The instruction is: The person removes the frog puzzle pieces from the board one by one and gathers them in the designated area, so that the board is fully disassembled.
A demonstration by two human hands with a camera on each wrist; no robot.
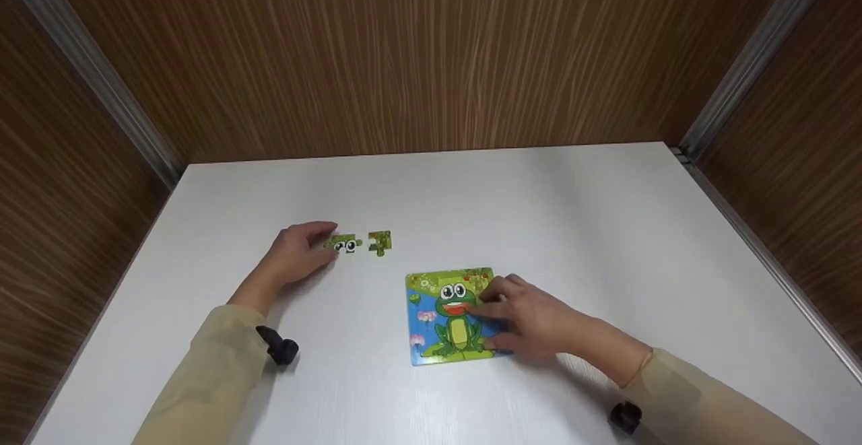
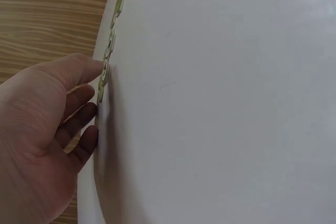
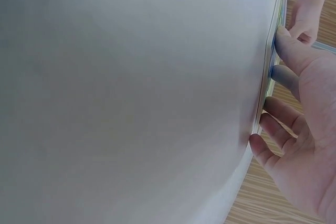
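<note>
A square frog jigsaw puzzle (image 1: 424,297) lies flat on the table, showing a green frog on blue and green. My right hand (image 1: 539,317) rests over its right side, index finger across the picture and thumb near the lower right; its palm hides the right edge. Farther left, my left hand (image 1: 296,253) is beside a loose puzzle piece with two eyes (image 1: 349,238), thumb and forefinger spread around its left end. In the left wrist view the thumb of the left hand (image 2: 42,114) seems to touch that piece. A second loose puzzle piece (image 1: 383,239) lies just right of it.
The white table (image 1: 579,223) is bounded by a wood-grain back wall (image 1: 431,61) and side walls. Black wrist mounts sit on the left sleeve (image 1: 212,364) and the right sleeve (image 1: 700,398).
</note>
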